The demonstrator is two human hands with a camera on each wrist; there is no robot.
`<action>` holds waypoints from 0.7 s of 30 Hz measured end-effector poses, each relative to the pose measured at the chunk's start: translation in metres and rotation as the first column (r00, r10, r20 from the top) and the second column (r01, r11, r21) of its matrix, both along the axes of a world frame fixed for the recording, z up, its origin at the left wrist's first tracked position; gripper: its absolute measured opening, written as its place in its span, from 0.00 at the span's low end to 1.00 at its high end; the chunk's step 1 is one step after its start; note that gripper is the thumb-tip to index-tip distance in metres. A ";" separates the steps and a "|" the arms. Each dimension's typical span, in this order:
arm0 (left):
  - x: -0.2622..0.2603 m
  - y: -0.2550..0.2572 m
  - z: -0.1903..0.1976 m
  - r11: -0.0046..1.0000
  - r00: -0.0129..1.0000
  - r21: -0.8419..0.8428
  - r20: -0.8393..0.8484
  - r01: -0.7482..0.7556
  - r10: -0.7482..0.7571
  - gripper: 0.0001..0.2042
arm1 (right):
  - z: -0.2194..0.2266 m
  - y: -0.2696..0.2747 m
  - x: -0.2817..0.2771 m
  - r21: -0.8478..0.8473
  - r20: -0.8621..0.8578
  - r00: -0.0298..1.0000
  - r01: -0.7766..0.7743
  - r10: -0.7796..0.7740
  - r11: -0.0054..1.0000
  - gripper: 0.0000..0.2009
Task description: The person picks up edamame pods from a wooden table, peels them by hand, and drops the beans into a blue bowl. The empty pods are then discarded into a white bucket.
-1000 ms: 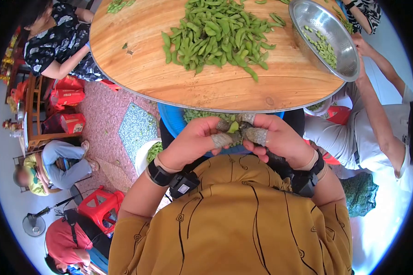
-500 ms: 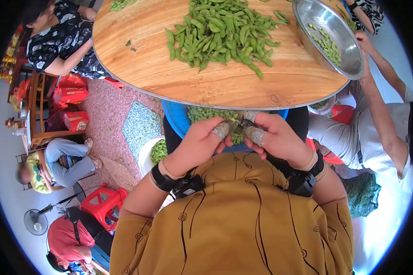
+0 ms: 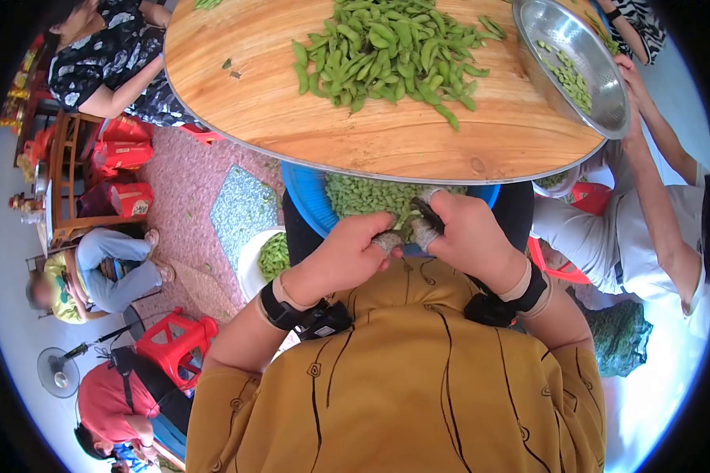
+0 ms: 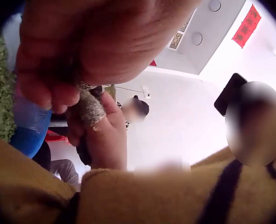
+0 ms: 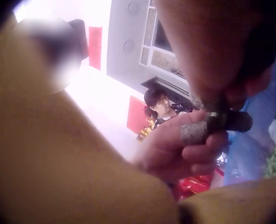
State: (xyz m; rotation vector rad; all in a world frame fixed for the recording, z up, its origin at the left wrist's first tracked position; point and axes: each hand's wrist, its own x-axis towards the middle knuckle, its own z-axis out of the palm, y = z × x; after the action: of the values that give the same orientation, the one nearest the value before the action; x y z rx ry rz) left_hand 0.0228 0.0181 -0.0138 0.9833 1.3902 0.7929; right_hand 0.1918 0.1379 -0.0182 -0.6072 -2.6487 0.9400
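Over the blue basin (image 3: pixel 300 201), my left hand (image 3: pixel 347 252) and right hand (image 3: pixel 475 232) meet, fingertips together. Between them they pinch a green edamame pod (image 3: pixel 407 222), mostly hidden by the fingers. Grey worn wraps cover the thumbs and some fingertips; one such wrap (image 4: pixel 92 108) shows on the right hand in the left wrist view. In the right wrist view the left hand (image 5: pixel 175 144) has its fingers curled at the pod. Shelled green beans (image 3: pixel 363 193) fill the basin below.
A wooden table (image 3: pixel 244 118) stands just ahead, bearing a heap of edamame pods (image 3: pixel 386 55) and a metal colander (image 3: pixel 607 87) with some beans. To the left is a white bucket (image 3: pixel 248 268) of green pods. Other people sit around; red stools (image 3: pixel 177 347) stand behind left.
Both hands stay together over the basin while the fingers shift around the pod. The right hand has risen slightly and the left lowered a little. The head view has shifted slightly.
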 end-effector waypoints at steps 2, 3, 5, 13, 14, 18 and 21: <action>-0.003 -0.005 0.000 0.997 0.998 -0.045 -0.007 -0.059 0.058 0.09 | 0.003 -0.002 0.003 0.032 0.066 0.997 0.041 -0.043 0.999 0.11; -0.005 -0.006 0.002 0.994 0.993 -0.060 -0.078 -0.091 0.086 0.08 | 0.004 -0.004 0.004 0.069 0.130 0.987 0.083 -0.091 0.994 0.10; -0.005 -0.008 -0.002 0.990 0.983 -0.074 -0.147 -0.122 0.110 0.07 | 0.005 -0.007 0.004 0.095 0.059 0.995 0.077 -0.083 0.992 0.10; -0.003 -0.003 0.001 0.872 0.930 0.457 -0.368 0.177 0.005 0.04 | 0.015 -0.001 0.003 -0.722 0.086 0.994 0.113 -0.073 0.682 0.08; -0.003 -0.003 0.003 0.872 0.931 0.457 -0.365 0.176 0.003 0.04 | 0.015 0.003 0.004 -0.844 0.096 0.995 0.094 -0.025 0.528 0.09; 0.002 -0.002 0.004 0.866 0.978 0.477 -0.202 0.151 -0.059 0.04 | 0.012 0.008 0.006 -0.951 0.043 0.998 0.027 0.046 0.307 0.09; 0.001 -0.007 -0.004 0.887 0.979 0.440 -0.195 0.141 -0.060 0.05 | 0.011 0.007 0.003 -0.890 0.072 0.997 0.054 0.021 0.453 0.09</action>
State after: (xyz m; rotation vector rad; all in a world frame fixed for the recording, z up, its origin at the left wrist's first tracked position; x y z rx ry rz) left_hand 0.0239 0.0115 -0.0176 1.5085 1.3147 0.9949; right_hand 0.1949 0.1445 -0.0073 -0.8572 -1.9521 2.3783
